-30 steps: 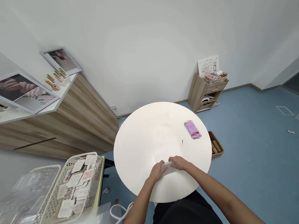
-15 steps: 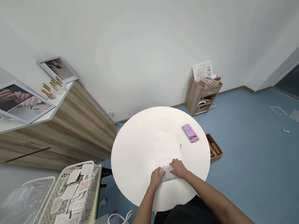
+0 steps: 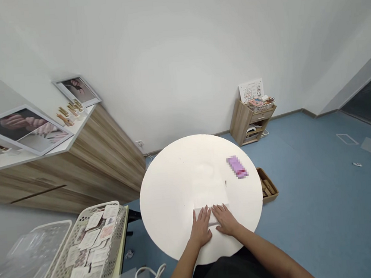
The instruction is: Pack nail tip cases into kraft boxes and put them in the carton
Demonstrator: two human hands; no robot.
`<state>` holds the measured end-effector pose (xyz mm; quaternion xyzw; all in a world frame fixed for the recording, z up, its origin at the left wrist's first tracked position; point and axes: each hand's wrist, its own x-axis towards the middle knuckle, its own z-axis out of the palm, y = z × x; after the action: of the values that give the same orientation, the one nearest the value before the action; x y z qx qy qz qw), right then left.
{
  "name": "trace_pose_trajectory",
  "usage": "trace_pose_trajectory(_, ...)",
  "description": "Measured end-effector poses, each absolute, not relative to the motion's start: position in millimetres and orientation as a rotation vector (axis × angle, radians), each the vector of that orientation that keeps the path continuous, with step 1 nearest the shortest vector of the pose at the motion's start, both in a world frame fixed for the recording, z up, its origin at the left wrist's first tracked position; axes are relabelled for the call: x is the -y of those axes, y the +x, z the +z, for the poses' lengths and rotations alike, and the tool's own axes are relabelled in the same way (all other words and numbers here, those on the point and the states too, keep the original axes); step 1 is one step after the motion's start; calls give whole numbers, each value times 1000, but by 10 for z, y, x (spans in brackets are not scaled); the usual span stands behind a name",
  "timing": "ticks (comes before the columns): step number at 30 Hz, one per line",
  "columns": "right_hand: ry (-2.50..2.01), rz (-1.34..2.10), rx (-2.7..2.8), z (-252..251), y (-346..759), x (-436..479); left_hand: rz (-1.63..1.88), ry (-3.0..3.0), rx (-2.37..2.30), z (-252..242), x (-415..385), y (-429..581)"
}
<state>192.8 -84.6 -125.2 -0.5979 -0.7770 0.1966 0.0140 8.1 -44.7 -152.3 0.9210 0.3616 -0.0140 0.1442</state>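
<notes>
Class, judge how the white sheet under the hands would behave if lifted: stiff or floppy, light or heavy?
The white sheet is probably floppy: its near end looks folded where the left hand and right hand rest. It is likely light, its edges lying thin against the round table.

There are two hands (image 3: 200,230) (image 3: 225,221), two framed pictures (image 3: 28,129) (image 3: 79,90), one table (image 3: 164,197) and one purple item (image 3: 236,166).

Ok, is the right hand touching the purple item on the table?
Apart. The head view shows a stretch of white tabletop between the right hand and the pixelated purple item.
</notes>
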Motion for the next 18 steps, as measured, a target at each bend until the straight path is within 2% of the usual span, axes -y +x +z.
trace_pose_trajectory(6, -1809, 669, 2495, -1316, 1978, 772, -42, 2640, -1034, -1338, 376, 122)
trace_pose_trajectory(12, -1616, 866, 2594, -1094, 2049, 705, 9, 2526, -1020, -1139, 354, 65)
trace_pose_trajectory(18, -1604, 830, 2584, -922, 1948, 657, -53, 2333, -1059, -1048, 337, -65)
